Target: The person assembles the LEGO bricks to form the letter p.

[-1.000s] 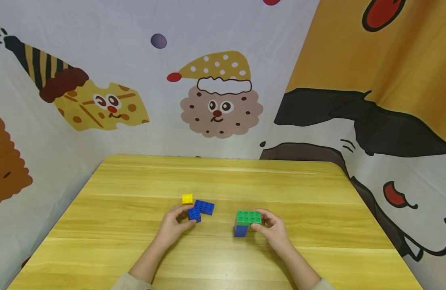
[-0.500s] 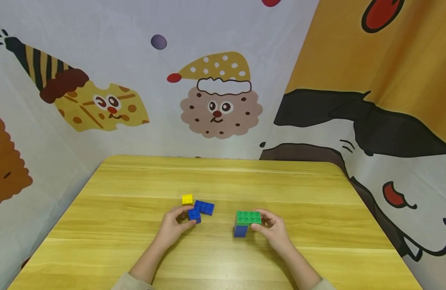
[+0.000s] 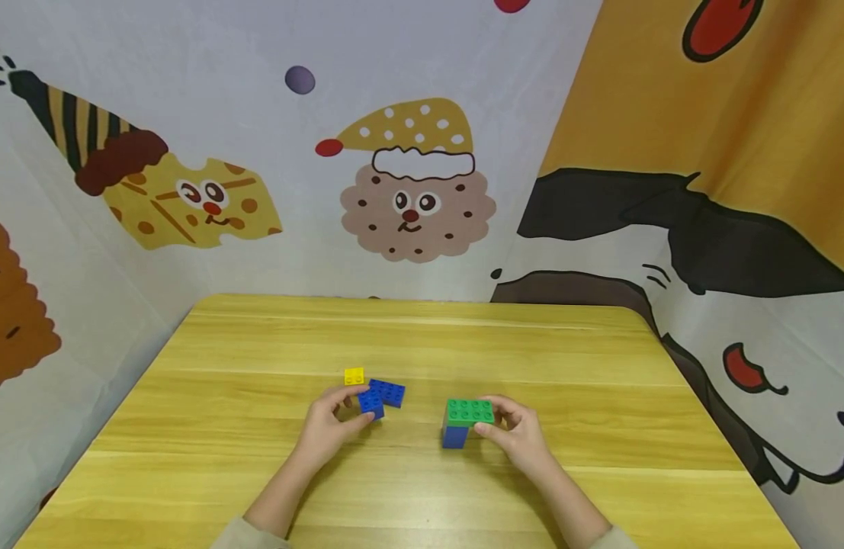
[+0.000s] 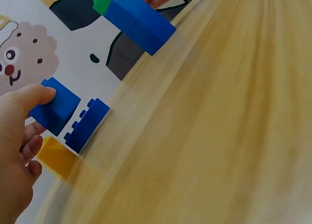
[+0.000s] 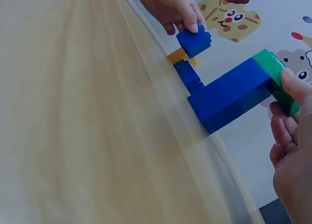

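My left hand (image 3: 330, 422) pinches a small blue building brick (image 3: 371, 405) between thumb and fingers. Seen from the left wrist, that brick is held above the table. Just behind it lies a longer blue brick (image 3: 392, 393), studs up, which it partly covers in the head view. A small yellow brick (image 3: 354, 376) sits beyond the left fingertips. On the right, two blue bricks (image 5: 226, 97) are stacked upright with a green brick (image 3: 470, 412) across the top, overhanging to the right. My right hand (image 3: 520, 436) pinches the overhanging end of the green brick.
Everything stands on a wooden table (image 3: 422, 496). Its far edge meets a cloth backdrop (image 3: 312, 259) printed with cartoon figures. Wood surface separates the loose bricks from the green-topped stack.
My left hand has shifted the small blue brick slightly right and away from me, over the longer blue brick's near end. The right hand and the stack stay put.
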A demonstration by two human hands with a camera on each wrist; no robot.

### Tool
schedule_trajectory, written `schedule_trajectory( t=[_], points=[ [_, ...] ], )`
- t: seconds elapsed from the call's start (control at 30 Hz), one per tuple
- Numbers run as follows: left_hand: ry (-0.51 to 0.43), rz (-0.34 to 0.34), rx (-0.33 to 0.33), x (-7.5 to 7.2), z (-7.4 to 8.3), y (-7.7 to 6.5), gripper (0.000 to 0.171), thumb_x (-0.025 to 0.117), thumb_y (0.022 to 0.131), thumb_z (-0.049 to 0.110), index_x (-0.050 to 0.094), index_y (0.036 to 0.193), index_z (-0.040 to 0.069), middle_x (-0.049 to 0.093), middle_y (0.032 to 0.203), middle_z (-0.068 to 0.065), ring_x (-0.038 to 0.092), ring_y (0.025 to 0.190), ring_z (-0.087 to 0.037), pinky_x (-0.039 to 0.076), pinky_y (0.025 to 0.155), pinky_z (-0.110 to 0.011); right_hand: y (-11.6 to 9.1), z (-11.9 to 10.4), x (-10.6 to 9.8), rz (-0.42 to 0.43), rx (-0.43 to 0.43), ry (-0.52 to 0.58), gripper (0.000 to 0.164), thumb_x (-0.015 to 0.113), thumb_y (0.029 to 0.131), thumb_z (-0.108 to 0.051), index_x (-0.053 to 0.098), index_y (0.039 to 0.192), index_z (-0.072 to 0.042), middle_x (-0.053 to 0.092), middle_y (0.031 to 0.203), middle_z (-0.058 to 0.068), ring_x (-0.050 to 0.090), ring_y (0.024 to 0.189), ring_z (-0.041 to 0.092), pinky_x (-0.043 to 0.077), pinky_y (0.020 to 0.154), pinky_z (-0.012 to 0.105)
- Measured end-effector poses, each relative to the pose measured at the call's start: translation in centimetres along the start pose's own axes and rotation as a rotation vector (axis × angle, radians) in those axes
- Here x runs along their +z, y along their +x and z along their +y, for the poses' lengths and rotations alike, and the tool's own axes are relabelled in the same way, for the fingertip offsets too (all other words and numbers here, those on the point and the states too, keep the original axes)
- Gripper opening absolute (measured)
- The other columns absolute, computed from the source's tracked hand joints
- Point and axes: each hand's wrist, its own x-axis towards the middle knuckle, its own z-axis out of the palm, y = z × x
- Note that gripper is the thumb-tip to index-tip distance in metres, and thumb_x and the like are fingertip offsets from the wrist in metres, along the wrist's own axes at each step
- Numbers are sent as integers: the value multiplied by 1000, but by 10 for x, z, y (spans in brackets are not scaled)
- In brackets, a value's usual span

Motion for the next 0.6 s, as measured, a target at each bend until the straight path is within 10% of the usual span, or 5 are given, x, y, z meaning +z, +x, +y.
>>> schedule_trajectory(
  t=[0.33, 0.6],
  points=[
    [-59, -21, 45, 9, 19, 3, 38, 83, 73, 7, 72, 109, 14, 56, 87, -10, 49, 84, -24, 39, 66, -26, 1, 0, -1, -9, -16, -11, 31, 72, 78, 10, 65, 108, 7, 62, 82, 2, 46, 73, 24, 40, 66, 26],
    [-150, -77, 25, 17, 48, 6, 40, 78, 73, -7, 68, 111, 0, 63, 107, -9, 53, 93, -32, 45, 85, -55, 0, 0, -1, -8, -3, -9, 29, 73, 78, 7, 65, 107, 7, 63, 83, 4, 46, 74, 18, 40, 67, 25]
  ],
)
